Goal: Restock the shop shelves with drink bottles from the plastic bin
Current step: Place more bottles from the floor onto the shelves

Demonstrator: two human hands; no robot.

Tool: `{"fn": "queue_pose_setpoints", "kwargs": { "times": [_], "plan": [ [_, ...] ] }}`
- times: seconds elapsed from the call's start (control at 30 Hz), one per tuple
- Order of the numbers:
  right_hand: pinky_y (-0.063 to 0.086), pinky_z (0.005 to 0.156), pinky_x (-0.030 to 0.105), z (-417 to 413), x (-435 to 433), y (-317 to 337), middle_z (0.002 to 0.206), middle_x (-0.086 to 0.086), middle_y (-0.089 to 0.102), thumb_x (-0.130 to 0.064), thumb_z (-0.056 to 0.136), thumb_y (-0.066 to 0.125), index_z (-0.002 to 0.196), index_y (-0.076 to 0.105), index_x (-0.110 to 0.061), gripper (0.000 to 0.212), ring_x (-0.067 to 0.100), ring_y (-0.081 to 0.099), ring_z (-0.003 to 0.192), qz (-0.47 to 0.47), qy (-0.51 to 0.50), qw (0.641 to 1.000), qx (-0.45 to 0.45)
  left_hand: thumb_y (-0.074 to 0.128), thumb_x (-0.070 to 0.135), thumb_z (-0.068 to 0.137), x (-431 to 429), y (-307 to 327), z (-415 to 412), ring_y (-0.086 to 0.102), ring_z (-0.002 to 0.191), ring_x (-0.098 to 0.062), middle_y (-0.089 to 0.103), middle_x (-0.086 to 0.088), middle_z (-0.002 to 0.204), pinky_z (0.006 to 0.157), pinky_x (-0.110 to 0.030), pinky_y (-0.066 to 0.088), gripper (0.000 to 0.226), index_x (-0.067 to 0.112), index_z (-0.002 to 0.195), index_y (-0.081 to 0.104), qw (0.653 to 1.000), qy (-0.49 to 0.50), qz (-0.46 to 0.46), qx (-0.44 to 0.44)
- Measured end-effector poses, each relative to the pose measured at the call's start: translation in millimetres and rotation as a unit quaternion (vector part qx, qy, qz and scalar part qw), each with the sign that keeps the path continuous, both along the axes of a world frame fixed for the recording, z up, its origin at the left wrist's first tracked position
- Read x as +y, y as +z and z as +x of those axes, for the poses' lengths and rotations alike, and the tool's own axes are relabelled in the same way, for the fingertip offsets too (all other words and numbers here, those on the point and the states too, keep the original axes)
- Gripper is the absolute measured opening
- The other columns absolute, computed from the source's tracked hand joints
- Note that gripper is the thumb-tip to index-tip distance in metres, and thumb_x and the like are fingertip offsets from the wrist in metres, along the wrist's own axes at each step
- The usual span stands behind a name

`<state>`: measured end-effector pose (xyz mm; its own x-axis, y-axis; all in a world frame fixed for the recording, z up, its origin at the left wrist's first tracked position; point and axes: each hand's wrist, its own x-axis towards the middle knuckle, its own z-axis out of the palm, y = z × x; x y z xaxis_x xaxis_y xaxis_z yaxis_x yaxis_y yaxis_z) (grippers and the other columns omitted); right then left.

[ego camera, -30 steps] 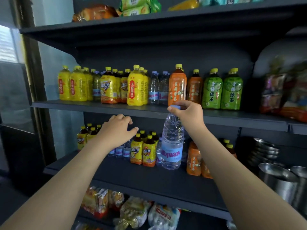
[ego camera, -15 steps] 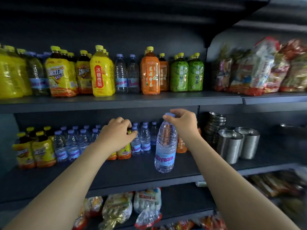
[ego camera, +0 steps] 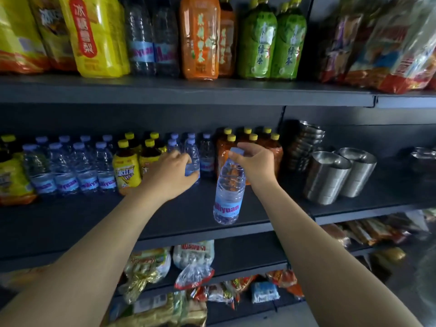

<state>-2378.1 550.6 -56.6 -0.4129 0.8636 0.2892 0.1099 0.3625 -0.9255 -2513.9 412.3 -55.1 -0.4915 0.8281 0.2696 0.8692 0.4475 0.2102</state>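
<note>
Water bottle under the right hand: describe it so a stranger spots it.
Look at the middle shelf, left of the steel cups. A clear water bottle is upright near the front edge. Unlike the rows behind, it is alone, its cap pinched by the right hand.

Both bare forearms extend from the lower corners toward mid-frame. The left hand [ego camera: 168, 177], back to the camera, curls fingers and thumb round a small bottle [ego camera: 193, 159]. The right hand [ego camera: 256, 165], just right of centre, pinches the cap of a water bottle [ego camera: 228, 197] with thumb and fingertips.
</note>
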Motion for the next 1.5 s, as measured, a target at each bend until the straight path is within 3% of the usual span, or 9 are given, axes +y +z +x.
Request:
{"fn": "queue_pose_setpoints", "kwargs": {
  "times": [0.33,0.47,0.6,0.8,1.03,1.13,1.27,1.37,1.5],
  "plan": [
    [0.045,0.078,0.019,-74.4,85.9,-51.1,0.100,-0.003,0.064,-0.021,0.078,0.076,0.118,0.064,-0.008,0.045,0.012,0.059,0.095,0.006,0.046,0.999,-0.025,0.049,0.045,0.090,76.3,-47.9,-47.5,0.040,0.122,-0.024,0.048,-0.004,0.127,0.096,-0.040,0.041,0.040,0.016,0.118,0.051,0.999,0.042,-0.028,-0.017],
    [0.041,0.062,0.000,-104.6,103.0,-69.9,0.094,-0.004,0.060,-0.014,0.080,0.074,0.116,0.064,-0.005,0.038,0.009,0.056,0.089,0.007,0.071,0.997,-0.019,0.050,0.044,0.090,97.4,-65.9,-69.2,0.041,0.122,-0.025,0.049,-0.005,0.128,0.096,-0.037,0.040,0.041,0.016,0.118,0.051,0.999,0.044,-0.023,-0.009],
    [0.039,0.062,-0.004,-132.9,123.5,-89.4,0.097,-0.002,0.061,-0.012,0.082,0.071,0.118,0.063,-0.002,0.038,0.007,0.055,0.089,0.026,0.074,0.997,0.002,0.050,0.043,0.090,117.5,-81.7,-91.7,0.042,0.121,-0.026,0.050,-0.006,0.128,0.091,-0.034,0.038,0.039,0.014,0.117,0.052,0.999,0.041,-0.015,0.005],
    [0.039,0.070,0.000,-168.7,143.1,-123.8,0.105,0.001,0.062,-0.014,0.086,0.067,0.122,0.060,-0.002,0.038,0.010,0.055,0.096,0.057,0.073,0.996,0.019,0.050,0.042,0.090,134.9,-110.3,-119.7,0.042,0.121,-0.024,0.050,-0.004,0.127,0.094,-0.034,0.038,0.038,0.016,0.117,0.052,0.999,0.033,0.002,0.003],
    [0.045,0.095,0.024,-190.3,137.8,-147.1,0.126,0.007,0.060,-0.020,0.087,0.067,0.131,0.050,-0.006,0.049,0.013,0.054,0.114,0.024,0.103,0.994,0.019,0.052,0.040,0.089,133.1,-133.3,-131.1,0.038,0.124,-0.025,0.050,-0.005,0.127,0.097,-0.035,0.037,0.038,0.014,0.117,0.052,0.999,0.030,0.019,-0.028],
    [0.041,0.081,0.010,-191.4,138.1,-143.4,0.127,0.004,0.059,-0.023,0.088,0.065,0.132,0.050,-0.008,0.048,0.009,0.052,0.114,0.032,0.097,0.995,0.000,0.053,0.039,0.089,129.0,-134.5,-131.6,0.038,0.125,-0.025,0.049,-0.005,0.128,0.097,-0.036,0.038,0.038,0.013,0.117,0.052,0.999,0.030,0.018,-0.042],
    [0.042,0.069,0.013,-189.5,139.2,-142.7,0.120,0.002,0.063,-0.032,0.089,0.063,0.126,0.056,-0.009,0.044,0.014,0.058,0.104,0.026,0.087,0.995,-0.039,0.053,0.038,0.089,125.9,-131.6,-132.0,0.039,0.124,-0.025,0.050,-0.006,0.128,0.097,-0.036,0.038,0.038,0.012,0.117,0.052,0.998,0.028,0.020,-0.053],
    [0.039,0.064,0.004,-188.6,140.6,-146.6,0.116,0.001,0.065,-0.037,0.089,0.061,0.125,0.057,-0.010,0.045,0.014,0.057,0.099,0.021,0.081,0.996,-0.045,0.052,0.039,0.090,125.1,-127.8,-132.2,0.039,0.123,-0.024,0.050,-0.006,0.127,0.097,-0.036,0.038,0.038,0.013,0.117,0.052,0.998,0.028,0.019,-0.056],
    [0.045,0.080,0.023,-186.3,138.9,-150.7,0.120,-0.005,0.063,-0.037,0.086,0.066,0.131,0.052,-0.020,0.050,0.014,0.058,0.104,0.010,0.102,0.991,-0.082,0.052,0.037,0.090,125.1,-123.4,-132.6,0.039,0.123,-0.023,0.051,-0.006,0.124,0.097,-0.036,0.038,0.036,0.012,0.116,0.053,0.998,0.024,0.024,-0.054]
  ]
}}
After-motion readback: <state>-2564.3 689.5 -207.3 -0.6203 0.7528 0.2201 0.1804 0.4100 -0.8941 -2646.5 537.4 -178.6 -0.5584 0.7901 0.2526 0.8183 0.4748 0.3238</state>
